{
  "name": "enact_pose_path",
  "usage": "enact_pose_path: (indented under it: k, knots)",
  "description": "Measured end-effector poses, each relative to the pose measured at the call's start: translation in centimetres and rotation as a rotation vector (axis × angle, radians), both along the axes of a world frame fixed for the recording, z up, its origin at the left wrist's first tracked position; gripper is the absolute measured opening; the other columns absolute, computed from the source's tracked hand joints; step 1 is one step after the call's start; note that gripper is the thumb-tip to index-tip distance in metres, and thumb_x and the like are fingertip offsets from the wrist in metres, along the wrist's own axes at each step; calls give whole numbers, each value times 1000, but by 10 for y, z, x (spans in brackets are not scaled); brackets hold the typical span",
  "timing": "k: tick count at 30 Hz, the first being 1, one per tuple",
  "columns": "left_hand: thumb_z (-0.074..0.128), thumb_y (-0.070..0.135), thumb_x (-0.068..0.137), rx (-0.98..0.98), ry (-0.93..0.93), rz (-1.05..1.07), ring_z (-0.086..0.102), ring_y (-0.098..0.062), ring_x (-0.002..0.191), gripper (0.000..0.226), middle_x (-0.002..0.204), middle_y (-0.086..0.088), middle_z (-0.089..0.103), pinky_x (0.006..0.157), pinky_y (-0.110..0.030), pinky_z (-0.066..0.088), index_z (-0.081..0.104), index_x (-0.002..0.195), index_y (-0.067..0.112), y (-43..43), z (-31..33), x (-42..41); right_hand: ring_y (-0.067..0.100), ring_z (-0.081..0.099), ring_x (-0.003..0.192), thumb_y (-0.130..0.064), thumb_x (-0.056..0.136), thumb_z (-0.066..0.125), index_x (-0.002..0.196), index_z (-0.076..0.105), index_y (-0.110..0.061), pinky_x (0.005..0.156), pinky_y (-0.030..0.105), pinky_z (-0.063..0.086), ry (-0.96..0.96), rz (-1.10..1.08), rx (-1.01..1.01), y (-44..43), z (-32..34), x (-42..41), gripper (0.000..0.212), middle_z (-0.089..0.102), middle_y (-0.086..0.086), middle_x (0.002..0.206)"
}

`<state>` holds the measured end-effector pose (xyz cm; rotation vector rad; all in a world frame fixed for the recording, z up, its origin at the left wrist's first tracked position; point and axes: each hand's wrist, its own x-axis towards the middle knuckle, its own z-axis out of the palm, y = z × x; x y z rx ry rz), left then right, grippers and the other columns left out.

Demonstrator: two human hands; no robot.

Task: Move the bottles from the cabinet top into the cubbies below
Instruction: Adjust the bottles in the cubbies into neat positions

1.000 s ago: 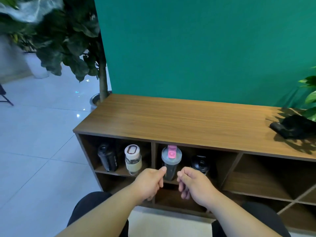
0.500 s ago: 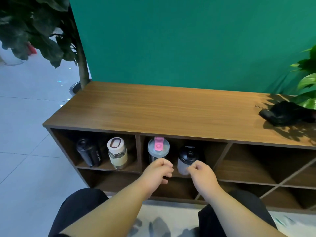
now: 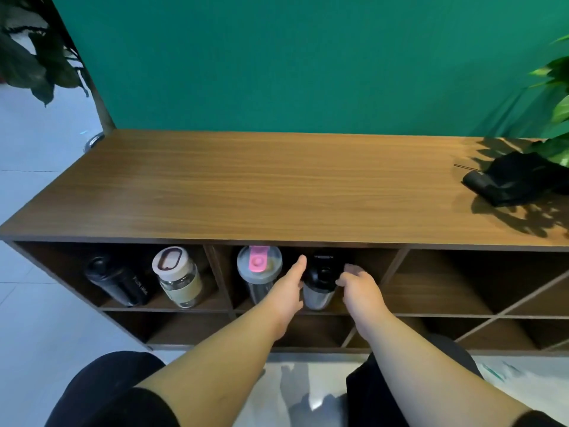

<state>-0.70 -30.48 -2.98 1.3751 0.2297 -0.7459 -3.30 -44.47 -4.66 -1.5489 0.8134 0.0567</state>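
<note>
Under the cabinet top (image 3: pixel 277 186), second cubby from its left edge: black-capped bottle (image 3: pixel 320 283) standing beside pink-lidded bottle (image 3: pixel 259 274). Left hand (image 3: pixel 289 288) and right hand (image 3: pixel 358 288) now spread open either side, holding nothing. Fists a moment ago. Top cleared of bottles; probably finished.

Even, bright indoor light, soft glare on the cabinet top (image 3: pixel 246 186) beyond the fingertips, leaf shadows far right of the fingers, cubbies (image 3: pixel 455 282) beside them dim, edges bowed by wide-angle distortion, corners slightly blurred.
</note>
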Motion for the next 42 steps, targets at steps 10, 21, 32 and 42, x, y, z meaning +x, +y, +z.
enact_pose_path:
  k: [10, 21, 32, 42]
  knots:
    - [39, 67, 99, 23, 5, -14, 31, -25, 156, 80, 171, -2, 30, 128, -51, 25, 23, 164, 25, 26, -15, -16, 32, 50, 119, -9, 92, 51, 146, 40, -11, 97, 39, 38, 34, -86, -106, 11, -3, -8, 55, 55, 12, 128]
    - [34, 72, 93, 91, -77, 172, 32, -27, 155, 87, 171, 0, 30, 128, -55, 22, 22, 164, 24, 123, -26, -18, 16, 34, 142, -5, 89, 56, 154, 29, -22, 111, 33, 30, -124, 320, 13, 94, 2, -7, 72, 38, 2, 155]
    - [32, 87, 80, -72, -207, 100, 32, -1, 144, 108, 167, 14, 30, 126, -38, 26, 17, 166, 23, 128, -30, 2, 15, 37, 139, 6, 89, 51, 152, 32, -21, 102, 29, 32, -225, 260, 59, 106, 3, 8, 71, 43, 8, 151]
    - [27, 78, 92, -54, -242, 87, 38, -3, 146, 92, 165, 14, 33, 128, -44, 25, 21, 164, 22, 131, -28, -1, 14, 37, 140, 1, 90, 54, 151, 32, -26, 106, 31, 34, -230, 278, 17, 107, 0, 6, 71, 44, 3, 151]
